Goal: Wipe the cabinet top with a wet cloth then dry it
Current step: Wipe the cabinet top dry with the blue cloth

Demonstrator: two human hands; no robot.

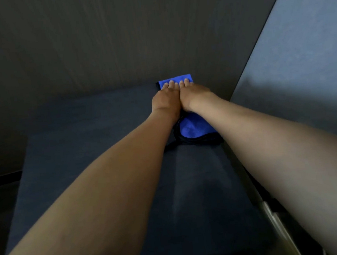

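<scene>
Both bare forearms enter from the bottom corners and reach straight out over the cabinet top (80, 156), converging as they go until the wrists nearly meet. The surface is dark blue-grey and matte, and a slightly glossier band runs down its middle between the arms, from under the cloth toward the near edge. Along the right edge, close to the right forearm, a pale metal strip (275, 217) shows in a narrow gap beside the cabinet.

Past the wrists, the tail end of the blue cloth (192, 127) lies bunched on the surface between the two forearms, its dark trimmed border curving along the near side. The left hand (164, 99) and the right hand (194, 95) rest side by side on the cloth, touching along their inner edges, palms down and fingers stretched flat forward. Neither hand grips; both lie spread open, pressing the fabric against the top.

Beyond the fingertips, a flat strip of the same cloth pokes out and reaches the back of the cabinet, where it meets the dark wood-grain wall (93, 42). The cloth sits at the far right corner of the top, near a lighter grey panel (300, 53) that rises on the right side.
</scene>
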